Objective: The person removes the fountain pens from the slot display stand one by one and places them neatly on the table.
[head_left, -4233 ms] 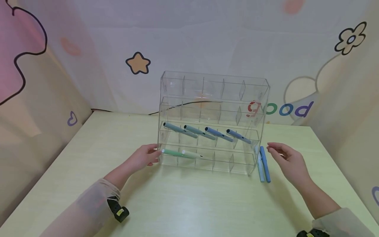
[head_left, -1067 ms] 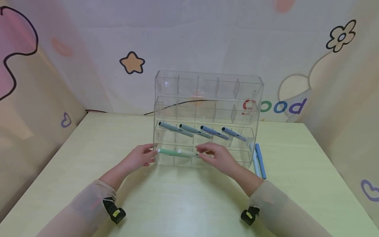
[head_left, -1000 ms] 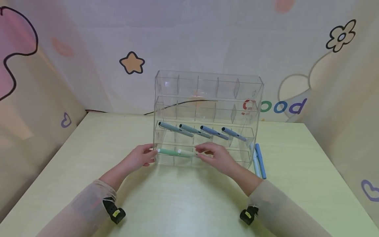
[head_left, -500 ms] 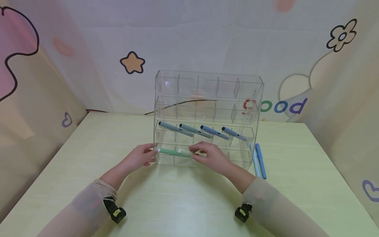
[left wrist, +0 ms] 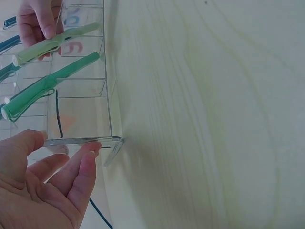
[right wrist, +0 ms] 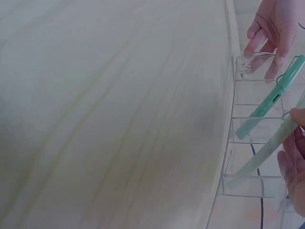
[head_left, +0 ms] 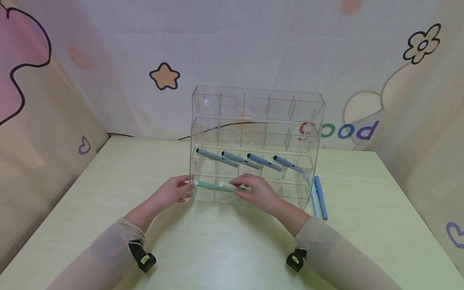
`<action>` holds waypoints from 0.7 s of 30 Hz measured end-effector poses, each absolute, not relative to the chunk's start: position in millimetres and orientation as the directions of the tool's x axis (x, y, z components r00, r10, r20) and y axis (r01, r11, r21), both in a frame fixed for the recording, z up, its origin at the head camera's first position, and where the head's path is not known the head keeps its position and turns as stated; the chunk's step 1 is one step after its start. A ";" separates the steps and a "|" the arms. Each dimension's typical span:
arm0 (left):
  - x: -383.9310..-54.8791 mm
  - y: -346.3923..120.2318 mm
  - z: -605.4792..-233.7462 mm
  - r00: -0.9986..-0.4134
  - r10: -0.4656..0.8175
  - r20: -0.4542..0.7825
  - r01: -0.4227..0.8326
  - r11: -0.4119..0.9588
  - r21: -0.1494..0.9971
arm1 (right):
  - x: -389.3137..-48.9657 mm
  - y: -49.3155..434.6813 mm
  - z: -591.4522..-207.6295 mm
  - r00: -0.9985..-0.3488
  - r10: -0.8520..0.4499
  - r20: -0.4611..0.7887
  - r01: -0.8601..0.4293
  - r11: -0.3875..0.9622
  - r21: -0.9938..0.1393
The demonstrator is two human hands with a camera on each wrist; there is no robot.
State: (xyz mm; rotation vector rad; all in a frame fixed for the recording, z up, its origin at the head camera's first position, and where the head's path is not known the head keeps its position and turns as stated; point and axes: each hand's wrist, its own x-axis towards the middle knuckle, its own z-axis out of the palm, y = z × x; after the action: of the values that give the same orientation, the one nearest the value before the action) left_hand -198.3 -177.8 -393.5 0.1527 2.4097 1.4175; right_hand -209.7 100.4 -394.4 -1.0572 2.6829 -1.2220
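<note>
A clear acrylic pen rack (head_left: 258, 97) with stepped, divided tiers stands on the table. My left hand (head_left: 173, 190) pinches its left side panel (left wrist: 78, 141) between thumb and fingers, plain in the left wrist view. In the lowest tier lie a green pen (head_left: 207, 185) and, to its right, a pale green pen (head_left: 226, 186). My right hand (head_left: 258, 194) pinches the pale green pen near its middle; thumb and fingers cover part of the barrel. In the right wrist view this pale green pen (right wrist: 262, 155) slants across the compartments, beside the green pen (right wrist: 270, 99).
One tier up rest several blue-toned pens (head_left: 264, 162), one per compartment. A light blue pen (head_left: 315, 203) and a darker blue pen (head_left: 321, 197) lie on the table (head_left: 224, 249) against the rack's right side. A printed cloth (head_left: 119, 80) hangs behind.
My right hand has come left from beside the blue pens on the table to the pale green pen, then slid slightly further left along it. My left hand stays at the rack's side.
</note>
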 end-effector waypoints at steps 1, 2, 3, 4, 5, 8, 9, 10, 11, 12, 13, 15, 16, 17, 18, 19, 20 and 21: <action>-198.2 -177.3 -393.0 -0.936 0.261 -0.235 -0.079 0.496 0.865 | -209.5 100.3 -394.1 -0.774 -0.580 0.255 -0.574 0.472 -0.669; -198.2 -177.0 -392.7 -0.936 0.261 -0.236 -0.079 0.496 0.865 | -209.4 100.1 -394.0 -0.775 -0.578 0.256 -0.574 0.476 -0.666; -198.2 -176.8 -392.5 -0.936 0.261 -0.235 -0.079 0.496 0.864 | -209.4 99.9 -394.3 -0.777 -0.575 0.256 -0.573 0.480 -0.664; -198.2 -176.8 -392.5 -0.936 0.260 -0.238 -0.081 0.498 0.864 | -209.2 99.9 -394.3 -0.778 -0.573 0.258 -0.575 0.483 -0.660; -198.4 -176.7 -392.6 -0.936 0.259 -0.237 -0.081 0.497 0.864 | -209.1 99.8 -394.3 -0.777 -0.572 0.263 -0.579 0.483 -0.657; -198.7 -176.9 -393.7 -0.937 0.257 -0.238 -0.082 0.498 0.863 | -208.6 100.1 -394.3 -0.771 -0.570 0.284 -0.592 0.477 -0.650; -198.7 -177.0 -394.1 -0.937 0.255 -0.238 -0.084 0.499 0.863 | -208.4 100.3 -394.1 -0.769 -0.569 0.292 -0.597 0.473 -0.648; -198.8 -177.2 -394.5 -0.937 0.254 -0.238 -0.084 0.499 0.863 | -208.2 100.5 -393.9 -0.765 -0.568 0.303 -0.603 0.468 -0.646; -198.7 -177.2 -394.7 -0.938 0.255 -0.237 -0.082 0.499 0.863 | -208.0 100.9 -393.7 -0.761 -0.568 0.314 -0.610 0.461 -0.645; -198.8 -177.5 -394.9 -0.938 0.254 -0.237 -0.083 0.500 0.862 | -207.7 101.4 -393.2 -0.758 -0.568 0.322 -0.614 0.454 -0.645; -198.9 -177.6 -395.0 -0.938 0.252 -0.238 -0.084 0.500 0.862 | -207.5 101.8 -392.5 -0.754 -0.567 0.332 -0.619 0.445 -0.647; -198.8 -177.7 -395.2 -0.939 0.248 -0.238 -0.086 0.503 0.860 | -206.9 102.9 -390.6 -0.746 -0.566 0.351 -0.631 0.432 -0.644; -198.9 -177.8 -395.3 -0.939 0.247 -0.239 -0.086 0.504 0.860 | -206.7 103.5 -389.6 -0.742 -0.565 0.360 -0.637 0.427 -0.642; -199.0 -177.7 -395.2 -0.939 0.251 -0.236 -0.081 0.507 0.858 | -206.2 104.1 -388.3 -0.741 -0.564 0.366 -0.639 0.423 -0.643; -199.1 -177.7 -395.5 -0.939 0.249 -0.238 -0.084 0.506 0.858 | -205.6 104.6 -386.7 -0.739 -0.562 0.371 -0.641 0.419 -0.643; -199.2 -177.5 -395.8 -0.939 0.248 -0.239 -0.085 0.504 0.859 | -205.1 105.2 -385.3 -0.737 -0.561 0.376 -0.645 0.418 -0.640; -199.5 -177.4 -396.1 -0.938 0.248 -0.240 -0.087 0.503 0.860 | -204.5 105.9 -383.9 -0.737 -0.559 0.380 -0.647 0.421 -0.636; -199.7 -177.4 -396.2 -0.937 0.256 -0.237 -0.080 0.504 0.860 | -204.0 106.5 -382.6 -0.737 -0.555 0.386 -0.649 0.424 -0.632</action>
State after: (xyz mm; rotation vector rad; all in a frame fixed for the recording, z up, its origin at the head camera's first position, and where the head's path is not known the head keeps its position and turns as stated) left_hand -199.7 -177.4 -396.2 0.1470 2.4173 1.4081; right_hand -204.0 106.5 -382.6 -1.1679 2.7484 -1.3073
